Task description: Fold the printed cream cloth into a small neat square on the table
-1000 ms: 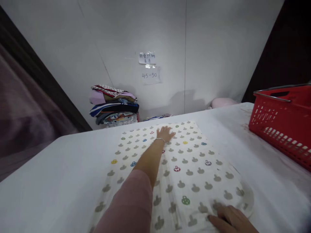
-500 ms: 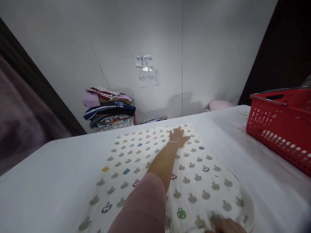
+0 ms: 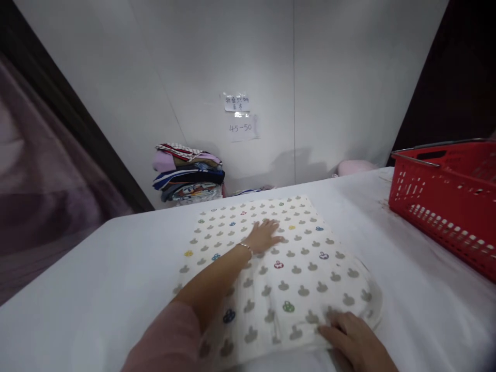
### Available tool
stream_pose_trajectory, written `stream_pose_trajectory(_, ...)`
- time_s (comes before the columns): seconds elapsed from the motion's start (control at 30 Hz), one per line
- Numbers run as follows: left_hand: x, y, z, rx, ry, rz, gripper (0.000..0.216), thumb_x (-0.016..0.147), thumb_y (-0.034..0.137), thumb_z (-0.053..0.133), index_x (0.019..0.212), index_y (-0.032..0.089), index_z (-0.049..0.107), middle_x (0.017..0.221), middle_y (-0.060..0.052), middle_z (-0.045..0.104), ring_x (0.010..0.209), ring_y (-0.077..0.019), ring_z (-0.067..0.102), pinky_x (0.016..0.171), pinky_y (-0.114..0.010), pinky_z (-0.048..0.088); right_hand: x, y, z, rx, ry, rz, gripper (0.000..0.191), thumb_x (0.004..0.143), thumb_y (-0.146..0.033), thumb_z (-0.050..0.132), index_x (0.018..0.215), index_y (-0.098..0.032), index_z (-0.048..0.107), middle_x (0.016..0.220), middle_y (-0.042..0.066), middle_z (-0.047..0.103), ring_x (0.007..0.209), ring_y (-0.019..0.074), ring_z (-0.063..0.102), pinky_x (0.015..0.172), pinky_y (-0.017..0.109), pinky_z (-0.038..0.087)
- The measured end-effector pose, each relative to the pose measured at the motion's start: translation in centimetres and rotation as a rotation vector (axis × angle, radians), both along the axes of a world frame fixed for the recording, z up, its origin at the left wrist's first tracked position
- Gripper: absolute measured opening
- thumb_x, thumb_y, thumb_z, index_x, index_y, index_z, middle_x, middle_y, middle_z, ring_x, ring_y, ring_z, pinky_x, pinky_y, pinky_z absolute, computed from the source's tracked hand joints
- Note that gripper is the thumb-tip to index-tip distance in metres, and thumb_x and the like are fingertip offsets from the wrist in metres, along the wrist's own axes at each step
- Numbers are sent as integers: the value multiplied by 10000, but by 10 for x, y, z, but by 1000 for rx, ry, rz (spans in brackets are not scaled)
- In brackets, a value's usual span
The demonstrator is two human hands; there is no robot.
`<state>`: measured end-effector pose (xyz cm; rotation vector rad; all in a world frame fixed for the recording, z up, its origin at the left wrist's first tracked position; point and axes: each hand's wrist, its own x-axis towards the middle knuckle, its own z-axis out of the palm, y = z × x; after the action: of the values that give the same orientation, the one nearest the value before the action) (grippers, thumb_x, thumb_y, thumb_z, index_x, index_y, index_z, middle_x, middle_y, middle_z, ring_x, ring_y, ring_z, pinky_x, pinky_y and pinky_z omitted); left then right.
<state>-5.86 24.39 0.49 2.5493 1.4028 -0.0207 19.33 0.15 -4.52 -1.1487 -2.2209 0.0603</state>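
Observation:
A cream cloth point(image 3: 294, 268) printed with small grey and coloured shapes lies spread on the white table point(image 3: 96, 289). My left hand point(image 3: 265, 233) rests flat on the cloth's middle, fingers stretched out, a thin bracelet at the wrist and a pink sleeve on the forearm. My right hand point(image 3: 354, 343) presses on the cloth's near right edge with its fingers flat and slightly curled.
A red plastic basket point(image 3: 445, 199) with a metal handle stands at the table's right. A stack of folded clothes point(image 3: 188, 173) sits against the white wall behind the table, under two paper notes point(image 3: 239, 116). A pink object point(image 3: 354, 166) lies at the back right.
My left hand slid from the cloth's far edge back toward me to the middle. My right hand came further into view on the near edge.

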Motion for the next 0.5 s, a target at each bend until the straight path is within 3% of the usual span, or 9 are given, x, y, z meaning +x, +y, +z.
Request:
stream_pose_trajectory(0.1, -71, -39, 2, 70, 60, 174, 637, 878, 644, 246, 1427, 327, 312, 1538, -13, 223, 1415, -250, 158, 1127, -505, 83, 0, -3, 13, -18, -3, 3, 311, 831, -143, 448, 1066, -282, 594, 902, 55, 629, 761, 195, 595, 646, 315, 496)
stream_pose_trajectory(0.23, -179, -87, 10, 105, 189, 702, 601, 883, 597, 254, 1400, 310, 362, 1501, -49, 315, 1389, -302, 215, 1086, -573, 131, 0, -4, 18, -74, -49, -22, 300, 830, -131, 436, 1023, -253, 631, 902, 68, 621, 783, 205, 580, 678, 343, 488)
stream_pose_trajectory(0.3, -222, -113, 16, 65, 242, 929, 643, 872, 614, 238, 1344, 232, 447, 1447, -116, 394, 1352, -340, 278, 1050, -591, 199, 0, -4, 18, -78, -61, -26, 283, 838, -147, 443, 1018, -247, 638, 902, 70, 619, 790, 208, 577, 684, 345, 483)
stream_pose_trajectory(0.4, -247, -148, 25, 104, 260, 1058, 603, 890, 541, 274, 1332, 174, 454, 1466, -137, 356, 1360, -327, 265, 1055, -562, 223, 1, -4, 19, -66, -76, -35, 260, 847, -170, 449, 1001, -242, 646, 890, 67, 617, 783, 207, 572, 670, 337, 472)
stream_pose_trajectory(0.5, -226, -176, 32, 226, 161, 960, 540, 917, 473, 297, 1352, 184, 434, 1486, -104, 334, 1372, -284, 263, 1089, -502, 221, 0, -4, 22, -72, -107, -38, 247, 861, -191, 455, 1009, -227, 650, 882, 65, 616, 790, 209, 562, 678, 336, 459)
